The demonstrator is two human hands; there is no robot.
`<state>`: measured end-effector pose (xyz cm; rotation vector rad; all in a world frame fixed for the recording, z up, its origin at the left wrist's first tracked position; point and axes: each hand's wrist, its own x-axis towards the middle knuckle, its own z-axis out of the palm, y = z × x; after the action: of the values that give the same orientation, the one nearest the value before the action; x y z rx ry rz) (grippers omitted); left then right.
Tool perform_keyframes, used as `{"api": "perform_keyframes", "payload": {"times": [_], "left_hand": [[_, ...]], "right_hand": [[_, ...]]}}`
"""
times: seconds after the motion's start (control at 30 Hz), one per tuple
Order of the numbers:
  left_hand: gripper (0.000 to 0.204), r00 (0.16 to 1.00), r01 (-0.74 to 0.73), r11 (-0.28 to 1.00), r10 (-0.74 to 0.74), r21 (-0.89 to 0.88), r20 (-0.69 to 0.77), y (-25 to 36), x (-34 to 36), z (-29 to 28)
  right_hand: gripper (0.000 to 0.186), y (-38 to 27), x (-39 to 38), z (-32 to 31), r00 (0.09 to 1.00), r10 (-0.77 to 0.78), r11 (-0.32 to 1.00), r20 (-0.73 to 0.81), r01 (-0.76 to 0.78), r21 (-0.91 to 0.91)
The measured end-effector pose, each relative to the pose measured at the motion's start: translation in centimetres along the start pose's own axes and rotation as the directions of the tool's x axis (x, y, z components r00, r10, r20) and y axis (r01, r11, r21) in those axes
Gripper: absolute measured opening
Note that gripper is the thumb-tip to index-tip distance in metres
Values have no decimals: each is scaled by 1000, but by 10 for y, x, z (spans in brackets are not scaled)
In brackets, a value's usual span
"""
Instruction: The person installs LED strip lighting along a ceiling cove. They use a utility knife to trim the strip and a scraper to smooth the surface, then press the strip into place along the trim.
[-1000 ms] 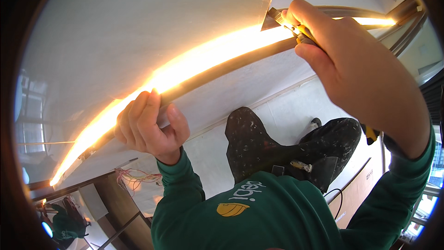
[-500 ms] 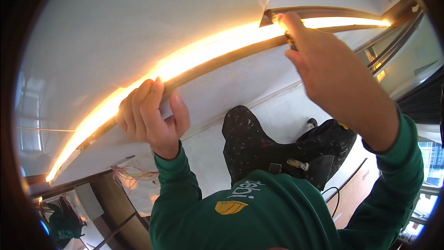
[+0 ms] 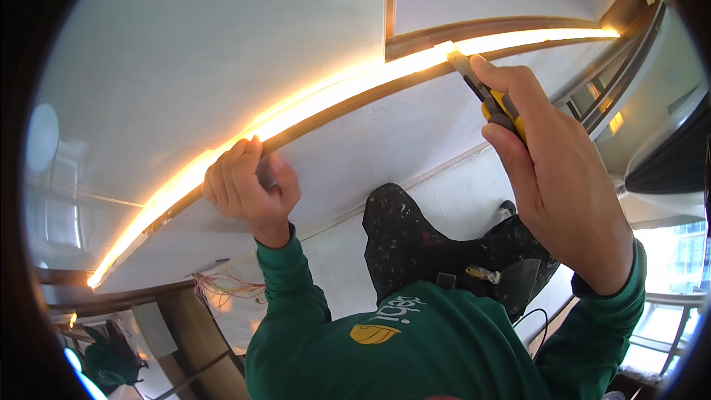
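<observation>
A long glowing light strip (image 3: 348, 94) runs in a curve across the view, set along a wooden edge (image 3: 326, 118). My left hand (image 3: 252, 185) hooks its curled fingers over that edge, fingertips beside the bright strip, thumb below. A yellow and grey utility knife (image 3: 505, 110) is in my right hand (image 3: 570, 178), gripped between thumb and fingers. Its blade end points up and left and meets the glow. Glare hides whether the blade touches the strip itself.
A glossy white panel (image 3: 244, 37) lies beyond the strip, with a wooden trim (image 3: 389, 0). Loose thin wires (image 3: 226, 287) hang at lower left. Metal rails (image 3: 622, 67) and a window (image 3: 674, 252) stand at right. My paint-spattered trousers (image 3: 407, 237) show below.
My right hand has moved down and right, and more of the knife shows, with its blade end still at the glow. The left hand keeps its hold on the edge.
</observation>
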<state>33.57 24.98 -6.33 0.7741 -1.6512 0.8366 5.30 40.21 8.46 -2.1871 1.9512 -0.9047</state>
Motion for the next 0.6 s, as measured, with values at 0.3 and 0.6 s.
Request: {"api": "perform_keyframes", "payload": {"times": [0.3,0.6], "left_hand": [[25,999,-32,999,32,9,11,-2,1,-1],[26,1000,-29,999,29,22,9,-2,-1,0]], "right_hand": [[34,31,21,38,995,-78,995,-59,82,64],[34,33,33,47,994,-84,995,-76,88,42]]}}
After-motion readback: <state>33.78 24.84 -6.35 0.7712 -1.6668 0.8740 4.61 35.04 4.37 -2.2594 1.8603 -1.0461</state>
